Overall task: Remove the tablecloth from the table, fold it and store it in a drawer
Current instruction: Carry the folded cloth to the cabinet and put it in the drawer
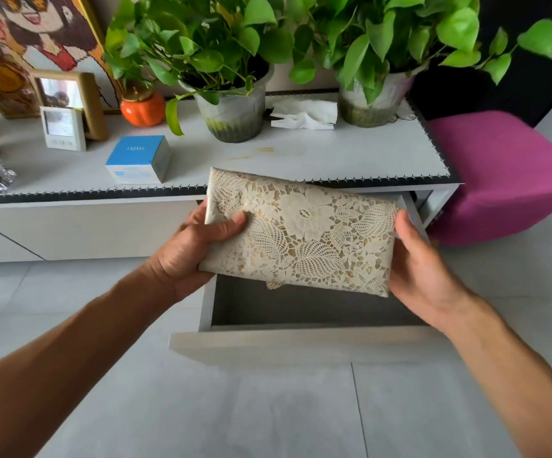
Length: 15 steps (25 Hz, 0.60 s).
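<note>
The folded tablecloth [304,231] is a cream lace rectangle with floral cutwork, held in the air over an open drawer [301,345]. My left hand [195,249] grips its left end, thumb on top and fingers underneath. My right hand [423,269] holds the right end, with the palm against the edge and the fingers behind the cloth. The drawer is pulled out from a low white cabinet [86,226], and the part of its grey inside that shows below the cloth has nothing in it.
On the cabinet top stand two potted plants [235,104] [373,97], a blue-and-white box [139,158], a crumpled tissue [304,115], an orange pot [142,109], a photo frame [69,100] and a small display [63,127]. A magenta stool [506,176] stands to the right.
</note>
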### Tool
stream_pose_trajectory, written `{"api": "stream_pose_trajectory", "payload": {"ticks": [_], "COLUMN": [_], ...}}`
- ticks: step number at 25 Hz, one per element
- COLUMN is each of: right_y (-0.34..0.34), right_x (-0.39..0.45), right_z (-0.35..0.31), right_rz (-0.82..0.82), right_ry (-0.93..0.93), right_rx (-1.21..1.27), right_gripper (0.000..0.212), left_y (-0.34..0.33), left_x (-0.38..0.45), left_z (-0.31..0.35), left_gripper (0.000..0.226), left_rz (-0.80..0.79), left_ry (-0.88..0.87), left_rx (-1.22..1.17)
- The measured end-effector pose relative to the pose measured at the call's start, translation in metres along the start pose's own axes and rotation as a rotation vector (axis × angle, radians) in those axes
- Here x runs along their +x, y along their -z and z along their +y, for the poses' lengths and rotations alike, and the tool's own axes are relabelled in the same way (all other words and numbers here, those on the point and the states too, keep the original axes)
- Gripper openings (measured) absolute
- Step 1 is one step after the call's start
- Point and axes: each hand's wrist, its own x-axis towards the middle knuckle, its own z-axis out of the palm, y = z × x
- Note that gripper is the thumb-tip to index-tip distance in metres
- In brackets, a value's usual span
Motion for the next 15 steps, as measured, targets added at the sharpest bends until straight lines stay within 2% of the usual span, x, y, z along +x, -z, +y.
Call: {"api": "stream_pose_trajectory", "payload": {"ticks": [4, 7, 9, 12, 15], "right_y": [0.018, 0.035, 0.044, 0.054, 0.063], "right_x": [0.012, 0.026, 0.039, 0.055, 0.066], "right_z": [-0.006, -0.009, -0.002, 0.015, 0.033], "right_rz": [0.049, 0.167, 0.248, 0.398, 0.516], "right_ry": [-0.095, -0.232, -0.346, -0.467, -0.541], "right_rx": [0.140, 0.008, -0.142, -0.299, -0.604], "right_gripper": [0.049, 0.043, 0.038, 0.033, 0.019], "left_y": [-0.006, -0.013, -0.011, -0.008, -0.004], "left_x": [0.006, 0.015, 0.023, 0.044, 0.061], "left_z": [-0.030, -0.051, -0.065, -0.075, -0.090], "left_gripper": [0.046, 0.033, 0.029, 0.049, 0.071], "left_rz": [0.067, 0.213, 0.235, 0.232, 0.268], "left_ry": [0.097, 0.262, 0.390, 0.462, 0.482], "left_rx": [-0.071, 0.135, 0.295, 0.403, 0.667]}}
